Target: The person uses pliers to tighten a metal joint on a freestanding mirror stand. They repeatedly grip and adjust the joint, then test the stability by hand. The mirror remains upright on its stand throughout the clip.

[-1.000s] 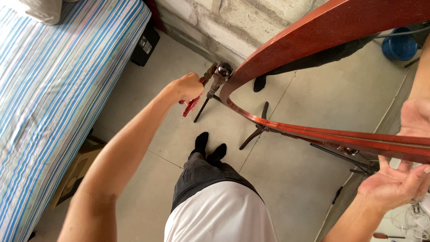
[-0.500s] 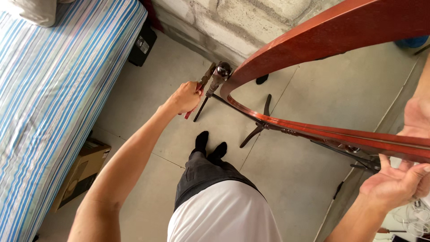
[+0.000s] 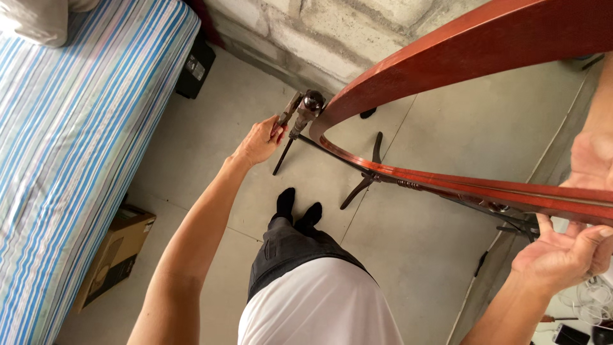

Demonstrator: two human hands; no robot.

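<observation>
Pliers [image 3: 288, 115] sit in our left hand [image 3: 258, 142], which is wrapped tight round the handles, the nose set against the dark knob [image 3: 313, 102] at the left end of the mirror [image 3: 460, 121]. Going left to right: a striped mattress [image 3: 76, 140] fills the left edge, with a cardboard box [image 3: 115, 255] on the floor beside it and a black box [image 3: 195, 64] against the block wall [image 3: 332, 32]. Then comes our left arm, reaching out over the tiled floor [image 3: 211, 115] to the knob, with our feet in dark socks [image 3: 297, 207] below. From the knob the red-brown oval frame sweeps right across the view, its glass reflecting the floor, and a black metal stand [image 3: 370, 172] shows under it. At the far right our right hand [image 3: 562, 255] lies palm up, fingers spread, under the frame's lower edge, bearing it rather than gripping it; a second forearm seen above that edge looks like its reflection.

We judge the pliers stiff and fairly heavy for their size, steel that will not give, and best held far back on the handles for leverage. The knob is small, round and probably slick, so the nose could slip off it. The mirror we take to be heavy and fragile: the wooden rim is the place to hold, never the glass.
</observation>
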